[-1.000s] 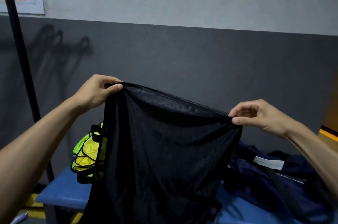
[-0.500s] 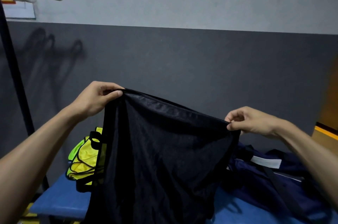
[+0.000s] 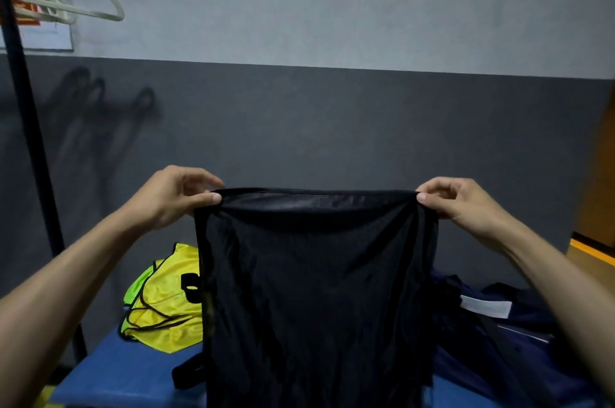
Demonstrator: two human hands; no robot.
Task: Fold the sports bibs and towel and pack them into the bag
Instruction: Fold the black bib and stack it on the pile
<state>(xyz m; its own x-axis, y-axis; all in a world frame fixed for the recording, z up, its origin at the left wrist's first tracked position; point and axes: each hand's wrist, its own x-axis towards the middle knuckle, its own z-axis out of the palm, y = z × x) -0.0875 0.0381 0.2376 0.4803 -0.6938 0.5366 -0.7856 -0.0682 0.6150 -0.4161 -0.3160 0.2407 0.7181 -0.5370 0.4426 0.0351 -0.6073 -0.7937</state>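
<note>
- Above the bench (image 3: 100,384), a black bib (image 3: 316,291) hangs spread out, its top edge level between both hands and its lower part dropping out of view.
- Left hand (image 3: 173,197) and right hand (image 3: 462,204) each pinch one top corner, thumb over fabric.
- Folding of this bib looks barely begun.
- Yellow-green bibs (image 3: 166,301) lie crumpled on the bench, not yet folded.
- To the right the navy bag (image 3: 519,341) slumps, seemingly holding nothing yet; no towel is visible.
</note>
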